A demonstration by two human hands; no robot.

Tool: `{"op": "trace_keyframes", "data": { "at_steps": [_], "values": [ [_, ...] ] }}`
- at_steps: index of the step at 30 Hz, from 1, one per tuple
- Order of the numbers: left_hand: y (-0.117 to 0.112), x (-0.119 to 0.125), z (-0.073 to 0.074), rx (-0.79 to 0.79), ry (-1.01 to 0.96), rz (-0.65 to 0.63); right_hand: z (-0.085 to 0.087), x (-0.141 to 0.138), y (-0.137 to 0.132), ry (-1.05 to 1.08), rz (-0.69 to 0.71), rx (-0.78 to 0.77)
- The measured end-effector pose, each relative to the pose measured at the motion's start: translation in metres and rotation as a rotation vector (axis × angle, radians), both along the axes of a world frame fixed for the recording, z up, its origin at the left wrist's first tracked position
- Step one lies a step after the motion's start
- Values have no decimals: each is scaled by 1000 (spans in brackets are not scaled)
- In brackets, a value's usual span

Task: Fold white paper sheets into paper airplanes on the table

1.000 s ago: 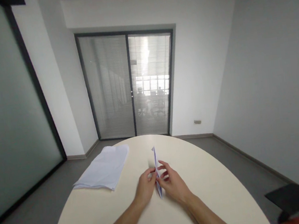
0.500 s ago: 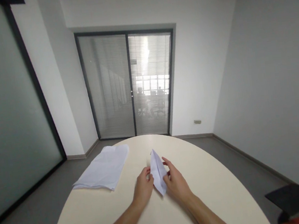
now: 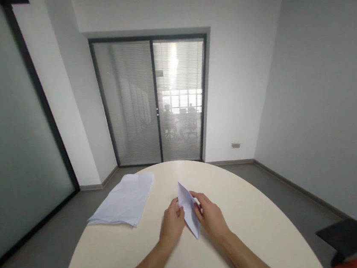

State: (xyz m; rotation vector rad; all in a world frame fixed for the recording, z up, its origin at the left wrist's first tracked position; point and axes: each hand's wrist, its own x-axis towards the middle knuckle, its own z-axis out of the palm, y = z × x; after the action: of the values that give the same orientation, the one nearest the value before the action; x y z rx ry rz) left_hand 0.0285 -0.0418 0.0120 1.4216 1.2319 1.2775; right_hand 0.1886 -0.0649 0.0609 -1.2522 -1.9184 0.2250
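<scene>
A folded white paper [image 3: 188,208], pointed at both ends, is held up just above the cream round table [image 3: 248,212]. My left hand [image 3: 172,224] pinches its left edge with the fingers closed. My right hand [image 3: 212,218] grips its right side, fingers curled round the fold. The paper tilts with its flat face turned toward me.
A stack of white paper sheets [image 3: 123,201] lies on the table's far left. Glass sliding doors with blinds [image 3: 155,100] stand beyond the table. A dark chair part [image 3: 347,235] shows at the lower right. Grey floor surrounds the table.
The paper was edge-on a second ago; now its flat face shows and it sits slightly lower. Both hands stayed on it and shifted little.
</scene>
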Motion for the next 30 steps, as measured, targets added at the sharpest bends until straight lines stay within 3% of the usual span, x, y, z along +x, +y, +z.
{"op": "trace_keyframes", "data": {
  "at_steps": [8, 15, 21, 27, 30],
  "values": [
    [6, -6, 4, -50, -100, -24, -5, 4, 6, 91, 1, 35],
    [1, -5, 14, -57, -152, -107, -3, 4, 8, 186, -87, -109],
    [-5, -3, 16, 12, -119, -150, -11, 1, 14, 433, 148, -228],
    [5, -14, 10, 53, -27, -35, -7, 6, 12, 531, 205, -302],
    [11, -17, 6, 107, -35, -7, -4, 6, 8, 469, 233, -262]
  ]
}}
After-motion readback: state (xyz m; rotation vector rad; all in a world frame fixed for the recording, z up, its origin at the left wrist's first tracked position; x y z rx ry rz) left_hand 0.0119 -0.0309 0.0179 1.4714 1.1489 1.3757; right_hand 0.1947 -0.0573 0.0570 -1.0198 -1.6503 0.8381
